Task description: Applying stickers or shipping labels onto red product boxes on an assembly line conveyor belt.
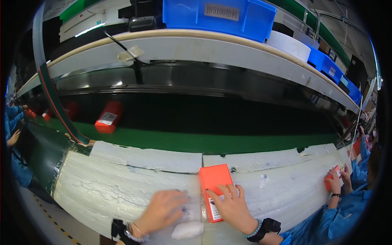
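A red box with a white printed label on its near side rests on the padded white work surface in front of me. My right hand lies over its near part, thumb and curved fingers against it. To the left of the box my left hand is in the air or just over the surface, blurred, its fingers stretched out and holding nothing. Near my left wrist lies a crumpled white wad, perhaps tissue or cloth. Both wrists carry a bracelet and a black strap.
Beyond the work surface runs a green conveyor belt with another red box. Above it, a shelf carries a blue bin. At right, a co-worker's hands hold a red box; other people sit at left.
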{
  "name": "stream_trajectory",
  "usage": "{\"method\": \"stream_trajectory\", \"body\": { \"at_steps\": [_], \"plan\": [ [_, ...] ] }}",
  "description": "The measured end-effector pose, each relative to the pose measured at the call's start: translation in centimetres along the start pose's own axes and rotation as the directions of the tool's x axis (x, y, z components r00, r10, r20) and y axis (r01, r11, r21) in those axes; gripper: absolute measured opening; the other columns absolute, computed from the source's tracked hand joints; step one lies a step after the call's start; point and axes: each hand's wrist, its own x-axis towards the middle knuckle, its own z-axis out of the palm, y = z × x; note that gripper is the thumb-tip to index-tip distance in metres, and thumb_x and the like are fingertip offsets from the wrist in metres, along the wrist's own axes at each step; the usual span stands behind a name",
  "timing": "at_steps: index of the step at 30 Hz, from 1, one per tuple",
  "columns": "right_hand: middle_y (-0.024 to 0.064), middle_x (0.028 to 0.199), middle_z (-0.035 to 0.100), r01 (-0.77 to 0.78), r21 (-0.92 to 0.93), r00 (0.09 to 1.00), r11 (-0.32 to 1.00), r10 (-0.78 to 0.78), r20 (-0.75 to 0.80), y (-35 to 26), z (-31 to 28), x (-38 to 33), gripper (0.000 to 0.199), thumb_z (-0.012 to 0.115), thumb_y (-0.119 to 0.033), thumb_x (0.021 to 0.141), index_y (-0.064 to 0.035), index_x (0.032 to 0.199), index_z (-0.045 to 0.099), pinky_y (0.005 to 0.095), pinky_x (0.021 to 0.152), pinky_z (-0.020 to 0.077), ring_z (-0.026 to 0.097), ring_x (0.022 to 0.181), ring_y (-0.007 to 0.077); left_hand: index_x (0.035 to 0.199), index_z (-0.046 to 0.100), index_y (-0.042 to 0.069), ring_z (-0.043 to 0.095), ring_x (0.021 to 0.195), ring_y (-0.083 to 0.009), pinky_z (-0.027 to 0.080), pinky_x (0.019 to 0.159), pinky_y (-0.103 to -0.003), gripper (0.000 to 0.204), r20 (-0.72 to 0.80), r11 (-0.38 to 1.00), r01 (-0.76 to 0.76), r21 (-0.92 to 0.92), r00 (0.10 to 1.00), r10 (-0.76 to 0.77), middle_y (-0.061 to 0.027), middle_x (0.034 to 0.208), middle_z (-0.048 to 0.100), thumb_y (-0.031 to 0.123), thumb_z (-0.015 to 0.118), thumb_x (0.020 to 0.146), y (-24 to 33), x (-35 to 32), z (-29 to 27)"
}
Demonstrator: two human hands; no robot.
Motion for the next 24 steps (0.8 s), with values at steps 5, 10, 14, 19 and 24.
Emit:
{"method": "stream_trajectory", "body": {
  "at_steps": [5,10,14,19,24],
  "plan": [
    [-0.0001,0.120,0.054,0.296,0.173,0.948,0.939,-0.266,-0.175,0.0,0.7,1.0,0.024,0.058,-0.024,0.077,-0.0138,0.098,0.063,0.0593,0.103,0.0238,0.040,0.122,0.0332,0.126,0.047,0.009,0.040,0.122,-0.0367,0.033,0.102,-0.045,0.053,-0.318,0.927,0.332,0.173,0.910,-0.267,-0.0197,0.130,0.043,0.012,0.066,0.076,-13.8,-0.4,-4.0],
    [0.0037,0.110,0.057,0.013,0.061,0.988,0.998,-0.004,-0.152,8.2,-0.2,-3.0,0.013,0.063,-0.019,0.069,-0.0134,0.081,0.063,0.0622,0.106,0.0156,0.038,0.125,0.0349,0.136,0.033,0.011,0.035,0.123,-0.0441,0.032,0.103,-0.046,0.080,-0.750,0.698,0.698,0.158,0.545,-0.375,-0.0292,0.135,0.030,0.016,0.077,0.069,-25.8,-0.7,-7.7],
    [0.0068,0.108,0.056,-0.448,-0.322,0.860,0.834,0.303,-0.411,15.9,0.4,-7.5,0.018,0.065,-0.007,0.065,-0.0145,0.081,0.066,0.0662,0.106,0.0128,0.038,0.123,0.0375,0.140,0.029,0.013,0.034,0.124,-0.0450,0.031,0.105,-0.046,0.090,-0.792,0.611,0.776,0.157,0.469,-0.392,-0.0316,0.135,0.029,0.023,0.080,0.066,-31.0,0.9,-9.2],
    [0.0068,0.109,0.055,-0.323,-0.058,0.917,0.944,0.298,-0.263,13.0,-0.6,-7.0,0.018,0.063,-0.005,0.072,-0.0138,0.087,0.066,0.0635,0.107,0.0129,0.039,0.121,0.0374,0.131,0.040,0.014,0.043,0.114,-0.0428,0.040,0.094,-0.045,0.085,-0.772,0.584,0.812,-0.002,0.370,-0.517,-0.0269,0.126,0.036,0.033,0.082,0.059,-33.2,2.7,-9.8],
    [0.0046,0.110,0.055,-0.212,0.164,0.962,0.963,0.235,-0.140,10.8,-0.1,-6.4,0.023,0.062,-0.007,0.076,-0.0184,0.095,0.066,0.0578,0.104,0.0215,0.042,0.116,0.0322,0.117,0.051,0.011,0.046,0.095,-0.0371,0.041,0.085,-0.043,0.068,-0.861,0.632,0.767,0.113,0.393,-0.324,-0.0192,0.102,0.041,0.033,0.079,0.058,-27.2,4.5,-7.2]
  ]
}}
